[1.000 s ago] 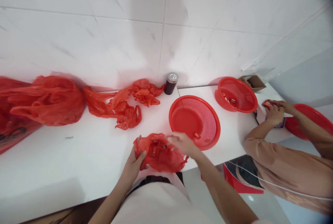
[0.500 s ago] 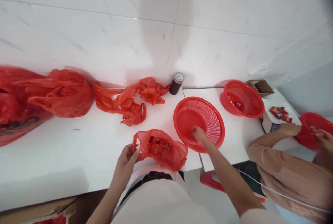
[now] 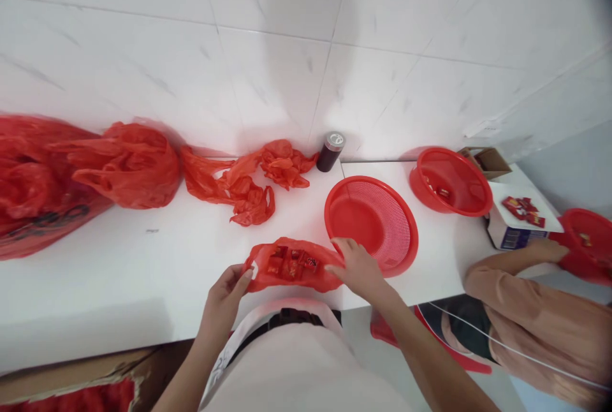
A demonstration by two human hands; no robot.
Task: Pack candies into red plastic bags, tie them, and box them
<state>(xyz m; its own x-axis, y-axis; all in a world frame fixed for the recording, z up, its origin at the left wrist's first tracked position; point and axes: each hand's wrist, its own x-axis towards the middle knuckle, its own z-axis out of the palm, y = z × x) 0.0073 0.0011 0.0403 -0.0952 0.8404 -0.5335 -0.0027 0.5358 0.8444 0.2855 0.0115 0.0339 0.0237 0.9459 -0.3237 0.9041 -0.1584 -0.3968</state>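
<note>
A small red plastic bag [image 3: 292, 266] with several little red packets inside lies at the white counter's near edge. My left hand [image 3: 224, 294] pinches its left rim. My right hand [image 3: 357, 268] grips its right rim, so the bag is stretched flat between both hands. Just right of the bag stands a red mesh basket [image 3: 387, 220], its floor bare.
Crumpled red bags [image 3: 241, 181] and two full red bags [image 3: 119, 163] line the wall. A dark jar [image 3: 330, 151] stands behind the basket. Another red basket [image 3: 449, 182], a cardboard box [image 3: 486, 159] and a white box with packets [image 3: 521, 220] are at right, beside a co-worker's arm [image 3: 516, 265].
My right hand has come back from the mesh basket to the bag's right rim. The bag is pulled flatter and wider. The co-worker's hands have shifted right.
</note>
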